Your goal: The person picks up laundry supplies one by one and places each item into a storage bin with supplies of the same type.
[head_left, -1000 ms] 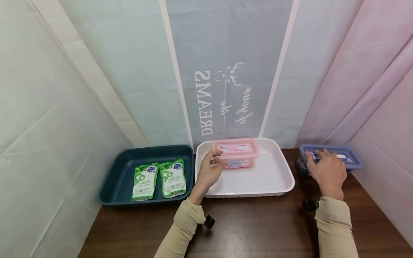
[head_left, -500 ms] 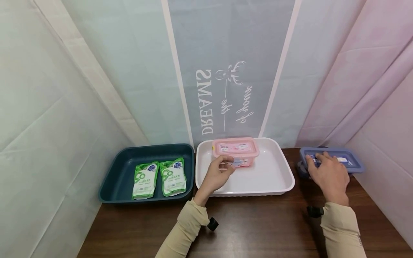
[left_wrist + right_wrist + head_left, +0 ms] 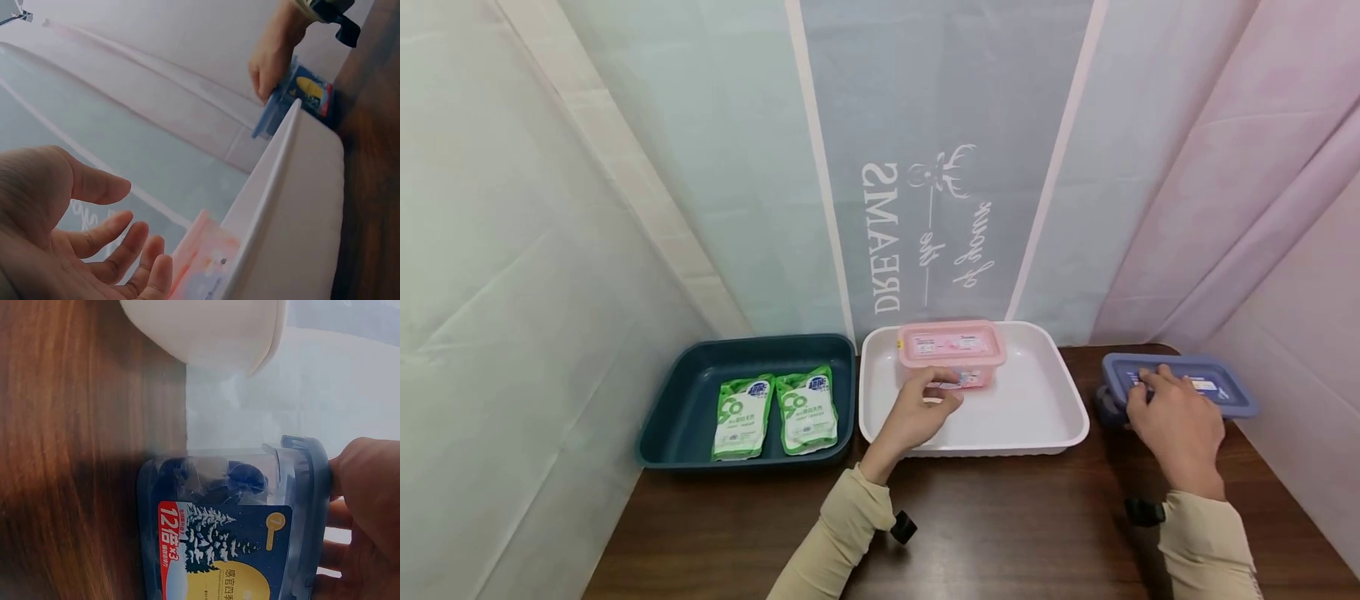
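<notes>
My left hand hovers over the white tray, its fingers loosely bent and nothing between them. Just behind it in that tray stands a pink lidded plastic box; the hand covers part of its front in the head view. In the left wrist view a strip of clear space shows between thumb and fingers. My right hand rests on the lid of a blue plastic box on the table, with fingertips on the lid's top. Dark blue contents show through its transparent side beside a printed label.
Left of the white tray is a dark teal tray with two green-and-white pouches lying in it. A brown wooden table lies beneath everything. Curtain-like cloth hangs behind and on both sides.
The blue box has slid a little toward me under my right hand. My left hand has moved right and slightly nearer, across the front of the pink box.
</notes>
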### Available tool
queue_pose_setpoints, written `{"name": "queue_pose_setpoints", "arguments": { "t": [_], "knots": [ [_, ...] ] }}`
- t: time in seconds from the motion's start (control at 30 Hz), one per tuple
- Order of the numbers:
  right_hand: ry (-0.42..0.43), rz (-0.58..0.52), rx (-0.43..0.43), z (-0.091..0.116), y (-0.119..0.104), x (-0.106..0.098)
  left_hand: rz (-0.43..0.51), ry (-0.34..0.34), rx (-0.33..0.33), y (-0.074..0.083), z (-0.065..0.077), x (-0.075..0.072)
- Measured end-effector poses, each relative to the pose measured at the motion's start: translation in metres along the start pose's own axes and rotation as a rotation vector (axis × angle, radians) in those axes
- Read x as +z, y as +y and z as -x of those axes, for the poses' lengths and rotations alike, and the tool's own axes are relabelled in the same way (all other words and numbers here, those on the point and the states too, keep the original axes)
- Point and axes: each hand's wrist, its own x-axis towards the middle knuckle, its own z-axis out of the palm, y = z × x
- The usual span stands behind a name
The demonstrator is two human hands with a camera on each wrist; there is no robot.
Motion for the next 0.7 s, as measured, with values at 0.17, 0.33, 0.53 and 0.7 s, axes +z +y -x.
{"name": "queue_pose_setpoints", "arguments": {
  "t": [0.17,0.33,0.53,0.7],
  "knots": [
    [0.003,0.018,-0.001,0.008,-0.002,-0.004,0.018,-0.043,-0.023,0.002,0.006,0.013],
    [-0.016,0.03,-0.008,0.018,-0.002,-0.007,0.039,-0.097,-0.024,0.002,0.012,0.023],
    [-0.056,0.048,-0.008,0.027,-0.005,-0.014,0.063,-0.121,-0.033,0.003,0.017,0.032],
    [-0.05,0.065,-0.006,0.037,-0.011,-0.018,0.077,-0.15,-0.049,0.003,0.021,0.038]
  ]
}}
